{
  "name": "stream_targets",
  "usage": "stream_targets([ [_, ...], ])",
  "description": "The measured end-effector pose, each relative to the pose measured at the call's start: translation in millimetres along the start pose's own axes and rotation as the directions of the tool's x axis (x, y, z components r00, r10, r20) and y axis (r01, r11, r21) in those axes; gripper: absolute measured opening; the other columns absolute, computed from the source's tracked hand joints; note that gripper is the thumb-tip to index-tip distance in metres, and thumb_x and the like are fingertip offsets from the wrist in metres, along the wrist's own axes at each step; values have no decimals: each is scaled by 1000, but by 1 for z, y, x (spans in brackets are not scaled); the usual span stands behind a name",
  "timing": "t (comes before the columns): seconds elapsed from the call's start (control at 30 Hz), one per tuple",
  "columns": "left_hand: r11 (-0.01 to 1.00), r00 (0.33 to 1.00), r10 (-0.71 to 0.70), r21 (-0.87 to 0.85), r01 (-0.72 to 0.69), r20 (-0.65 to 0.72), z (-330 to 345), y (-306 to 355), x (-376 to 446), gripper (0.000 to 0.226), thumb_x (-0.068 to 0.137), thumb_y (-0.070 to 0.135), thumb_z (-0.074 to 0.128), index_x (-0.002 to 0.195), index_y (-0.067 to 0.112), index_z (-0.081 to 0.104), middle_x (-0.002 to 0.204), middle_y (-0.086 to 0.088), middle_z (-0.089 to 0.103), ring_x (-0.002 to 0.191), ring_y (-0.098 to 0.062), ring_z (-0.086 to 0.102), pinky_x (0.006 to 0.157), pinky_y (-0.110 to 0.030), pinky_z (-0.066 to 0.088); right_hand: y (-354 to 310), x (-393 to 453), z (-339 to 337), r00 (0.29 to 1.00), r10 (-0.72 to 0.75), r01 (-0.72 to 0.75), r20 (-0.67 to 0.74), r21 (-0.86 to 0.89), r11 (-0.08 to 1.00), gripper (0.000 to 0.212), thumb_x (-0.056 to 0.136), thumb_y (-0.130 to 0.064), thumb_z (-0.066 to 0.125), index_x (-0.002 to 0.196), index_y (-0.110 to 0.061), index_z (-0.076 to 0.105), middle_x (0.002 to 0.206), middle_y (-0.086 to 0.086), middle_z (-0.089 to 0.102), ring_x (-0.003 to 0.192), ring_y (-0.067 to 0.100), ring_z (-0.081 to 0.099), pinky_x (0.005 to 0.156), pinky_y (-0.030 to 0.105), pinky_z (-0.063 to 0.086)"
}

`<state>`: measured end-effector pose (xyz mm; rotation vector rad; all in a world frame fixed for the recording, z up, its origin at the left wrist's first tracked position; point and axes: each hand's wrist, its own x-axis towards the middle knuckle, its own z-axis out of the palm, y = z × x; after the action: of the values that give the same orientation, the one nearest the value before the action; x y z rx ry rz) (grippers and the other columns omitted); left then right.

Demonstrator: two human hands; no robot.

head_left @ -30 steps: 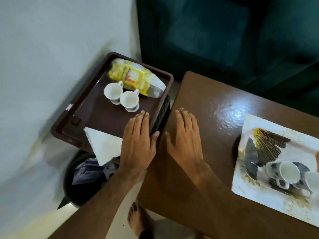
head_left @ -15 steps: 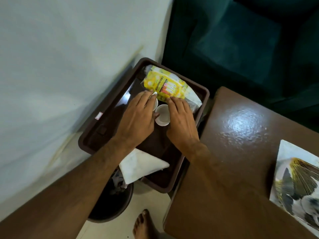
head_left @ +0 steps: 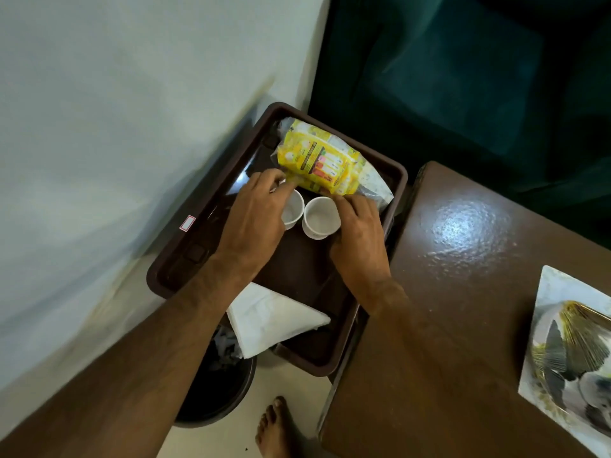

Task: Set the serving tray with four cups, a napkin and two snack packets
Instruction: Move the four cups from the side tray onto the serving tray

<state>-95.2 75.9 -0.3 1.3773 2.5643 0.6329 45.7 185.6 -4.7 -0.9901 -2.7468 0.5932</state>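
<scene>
A dark brown serving tray (head_left: 164,278) sits next to the white wall. In it are two white cups side by side, a yellow snack packet (head_left: 322,159) at the far end and a white folded napkin (head_left: 269,320) hanging over the near edge. My left hand (head_left: 254,219) pinches the far rim of the left cup (head_left: 293,209). Fingers of my right hand (head_left: 360,241) close on the far side of the right cup (head_left: 320,217). The cup handles are hidden by my fingers.
A glossy brown table (head_left: 463,292) stands right of the tray, with a bird-patterned white mat (head_left: 568,342) at its right edge. A dark bin (head_left: 215,391) sits below the tray's near end. A green sofa (head_left: 463,77) is behind. My bare foot (head_left: 274,428) is on the floor.
Both hands left the table edge and reached into the tray, landing on the two cups. Their fingers have since curled tighter around the cup rims.
</scene>
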Motion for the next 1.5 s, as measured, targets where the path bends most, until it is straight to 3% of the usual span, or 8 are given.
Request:
stream_targets([
  [0.43, 860, 849, -485, -288, 421, -208, 12, 14, -47, 26, 93, -4, 64, 116, 5, 74, 116, -12, 65, 102, -28, 67, 87, -25, 44, -7, -26, 3, 947, 288, -255, -141, 217, 942, 23, 86, -9, 75, 110, -10, 75, 108, 5, 70, 89, 16, 65, 82, 25, 50],
  [0.6, 794, 786, -585, -343, 503, -202, 18, 26, -62, 19, 96, 8, 68, 112, 10, 77, 107, -9, 69, 90, -22, 67, 80, -28, 53, -14, -32, 6, 924, 358, -320, -137, 241, 916, 6, 85, -14, 78, 87, -8, 76, 96, 5, 68, 71, 6, 51, 70, 16, 35],
  [0.73, 714, 719, -674, -400, 575, -169, 21, 40, -68, 12, 95, 19, 71, 95, 11, 80, 85, -2, 75, 71, -13, 63, 61, -17, 39, -18, -33, 10, 902, 420, -389, -97, 239, 890, 15, 87, -23, 77, 82, -9, 76, 87, 4, 68, 61, 4, 48, 59, 5, 26],
  [0.93, 598, 688, -724, -548, 584, -56, 26, 42, -68, 18, 96, 21, 72, 84, 11, 80, 69, -2, 74, 67, -19, 70, 65, -37, 56, -18, -28, 13, 873, 488, -462, -6, 314, 829, 23, 90, -28, 75, 73, -12, 77, 68, 1, 71, 58, 10, 60, 54, 9, 32],
  [1.07, 516, 672, -740, -655, 552, -16, 31, 42, -69, 14, 94, 22, 75, 95, 11, 83, 68, 4, 74, 71, -6, 74, 72, -24, 57, -19, -28, 13, 864, 504, -469, -1, 361, 806, 24, 89, -25, 75, 70, -11, 76, 62, 0, 70, 57, 13, 64, 55, 16, 39],
  [1.23, 474, 662, -749, -724, 501, -32, 38, 48, -72, 14, 94, 22, 75, 94, 11, 83, 79, -6, 79, 79, -18, 76, 81, -36, 59, -21, -34, 12, 863, 505, -455, -21, 401, 795, 22, 91, -23, 74, 73, -12, 78, 59, -4, 64, 54, 6, 57, 57, 7, 33],
  [1.4, 515, 655, -748, -716, 472, -107, 34, 61, -75, 15, 95, 23, 74, 93, 12, 83, 81, -3, 77, 79, -14, 74, 72, -13, 50, -17, -41, 2, 873, 479, -401, -91, 423, 813, 19, 90, -25, 75, 77, -11, 79, 69, 0, 68, 58, 7, 55, 65, 14, 42],
  [1.5, 525, 642, -754, -714, 463, -138, 29, 73, -74, 17, 96, 25, 73, 96, 10, 83, 83, -7, 79, 81, -16, 75, 75, -15, 51, -11, -45, -8, 875, 465, -364, -136, 448, 816, 20, 89, -24, 75, 75, -10, 79, 69, 2, 68, 62, 11, 59, 66, 24, 48],
])
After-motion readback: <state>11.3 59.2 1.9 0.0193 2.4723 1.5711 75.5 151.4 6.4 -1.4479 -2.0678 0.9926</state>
